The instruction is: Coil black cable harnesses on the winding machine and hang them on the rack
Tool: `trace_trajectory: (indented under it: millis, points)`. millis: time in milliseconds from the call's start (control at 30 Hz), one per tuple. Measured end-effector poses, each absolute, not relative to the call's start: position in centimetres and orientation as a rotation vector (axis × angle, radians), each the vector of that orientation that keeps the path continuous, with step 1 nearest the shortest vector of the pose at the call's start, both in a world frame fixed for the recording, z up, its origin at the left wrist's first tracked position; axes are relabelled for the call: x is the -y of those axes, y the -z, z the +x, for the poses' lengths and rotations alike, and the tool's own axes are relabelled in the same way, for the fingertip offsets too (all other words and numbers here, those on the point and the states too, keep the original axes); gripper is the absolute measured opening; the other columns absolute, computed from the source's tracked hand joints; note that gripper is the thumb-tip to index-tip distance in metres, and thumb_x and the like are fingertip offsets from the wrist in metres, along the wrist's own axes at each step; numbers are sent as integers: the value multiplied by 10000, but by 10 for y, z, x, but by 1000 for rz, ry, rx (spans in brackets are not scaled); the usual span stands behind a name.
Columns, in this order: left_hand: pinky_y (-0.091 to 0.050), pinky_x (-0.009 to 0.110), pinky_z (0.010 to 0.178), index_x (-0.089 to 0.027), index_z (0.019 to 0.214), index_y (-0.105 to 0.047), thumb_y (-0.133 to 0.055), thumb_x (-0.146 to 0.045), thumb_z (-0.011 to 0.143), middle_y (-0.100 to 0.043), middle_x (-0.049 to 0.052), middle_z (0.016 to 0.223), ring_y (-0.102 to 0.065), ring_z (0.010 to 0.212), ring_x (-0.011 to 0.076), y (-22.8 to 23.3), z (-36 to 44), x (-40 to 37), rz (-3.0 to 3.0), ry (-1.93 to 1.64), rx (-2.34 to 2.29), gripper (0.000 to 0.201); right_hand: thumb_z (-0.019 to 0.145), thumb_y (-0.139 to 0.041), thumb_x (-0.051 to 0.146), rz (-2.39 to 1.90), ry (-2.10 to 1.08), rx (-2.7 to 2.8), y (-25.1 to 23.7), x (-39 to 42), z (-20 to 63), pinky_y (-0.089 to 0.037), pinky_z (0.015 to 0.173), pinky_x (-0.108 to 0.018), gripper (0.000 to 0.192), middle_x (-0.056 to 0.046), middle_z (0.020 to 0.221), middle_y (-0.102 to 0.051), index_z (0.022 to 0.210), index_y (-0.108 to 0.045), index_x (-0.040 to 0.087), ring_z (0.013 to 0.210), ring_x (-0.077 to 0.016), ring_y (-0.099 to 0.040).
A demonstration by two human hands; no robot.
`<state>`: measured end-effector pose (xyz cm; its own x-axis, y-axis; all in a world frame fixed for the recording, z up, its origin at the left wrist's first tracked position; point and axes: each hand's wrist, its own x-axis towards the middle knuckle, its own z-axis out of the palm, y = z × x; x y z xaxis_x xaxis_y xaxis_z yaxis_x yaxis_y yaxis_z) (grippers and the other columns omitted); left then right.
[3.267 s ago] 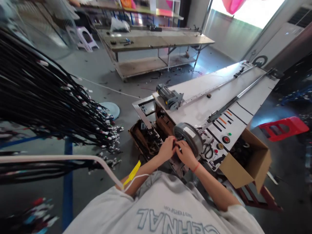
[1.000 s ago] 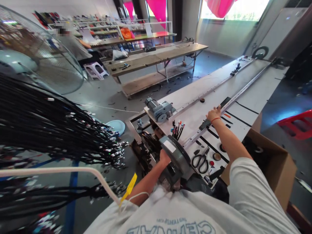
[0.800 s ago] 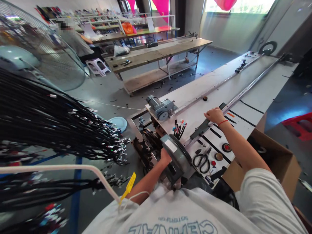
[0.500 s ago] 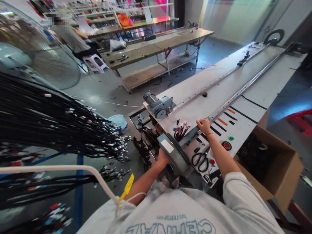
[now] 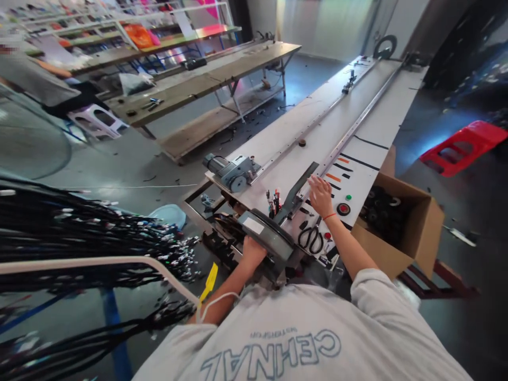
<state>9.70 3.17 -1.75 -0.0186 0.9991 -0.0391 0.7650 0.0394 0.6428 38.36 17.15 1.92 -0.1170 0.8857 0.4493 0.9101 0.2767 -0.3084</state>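
Observation:
A grey wheel-shaped machine housing [image 5: 270, 230] with a white label stands at the near end of the long bench. My left hand [image 5: 254, 252] reaches under its left side, with the fingers hidden. A flat grey lever [image 5: 299, 185] slants up from beside the housing. Just right of that lever is my right hand [image 5: 320, 196], fingers stretched out and holding nothing; whether it touches the lever I cannot tell. A bunch of black cables [image 5: 273, 202] with coloured connectors sticks up behind the housing. Black-handled scissors [image 5: 311, 239] lie near my right forearm.
The white bench [image 5: 286, 151] carries metal rails, a grey motor unit [image 5: 234, 172], a tape roll [image 5: 302, 143] and push buttons [image 5: 343, 209]. A cardboard box [image 5: 423, 233] and red stool [image 5: 462, 148] are at right. Bundled black cables [image 5: 99, 233] hang left. A person [image 5: 43, 84] sits beyond.
My right hand has loosened from the lever, its fingers now straight. The lever's far end has tilted up. My left hand stays at the housing. The view has turned right.

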Motion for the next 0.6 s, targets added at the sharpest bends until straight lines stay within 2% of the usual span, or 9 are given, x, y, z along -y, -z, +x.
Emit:
trace_trajectory:
  millis: [100,167,267,367,467,600]
  points:
    - [-420,483,1068,-105,1217,-587,-588,-393,814,-590,198,1336,-519,1278,344,19,75,1,1762,-635,-1890,496,964,-361,311,-2130,-39,1676,7,-148,439,-202,1122,-524,424,-129,1469,-473,1264,-617,155,1421,-302,-272]
    - [-469,451,1016,-96,1313,-508,-524,-466,849,-587,193,1343,-573,1228,310,22,60,20,1660,-629,-1923,594,959,-368,347,-2371,-180,1514,20,-141,469,-195,1114,-571,485,-156,1426,-514,1356,-545,133,1408,-321,-296]
    - [-526,403,878,-133,1153,-601,-465,-511,855,-722,142,1040,-685,1014,299,23,42,40,1507,-473,-1933,500,953,-347,326,-2472,-359,1475,30,-140,488,-194,1121,-570,519,-160,1391,-545,1421,-473,139,1363,-285,-382]
    - [-521,355,758,-175,954,-641,-435,-537,840,-713,89,796,-702,830,283,20,32,50,1497,-381,-1929,432,928,-354,299,-2484,-373,1443,34,-143,483,-222,1122,-541,569,-176,1395,-536,1463,-408,116,1354,-270,-399]
    - [-493,308,687,-208,853,-619,-421,-526,838,-680,56,717,-674,732,241,15,25,59,1522,-402,-1907,375,911,-357,286,-2478,-351,1422,40,-143,475,-235,1121,-534,621,-186,1424,-507,1502,-342,96,1358,-273,-392]
    - [-461,288,641,-234,710,-545,-331,-477,876,-633,44,638,-617,639,208,14,16,70,1491,-398,-1879,364,919,-360,303,-2478,-320,1380,47,-140,470,-242,1122,-547,617,-178,1456,-475,1508,-343,120,1359,-286,-390]
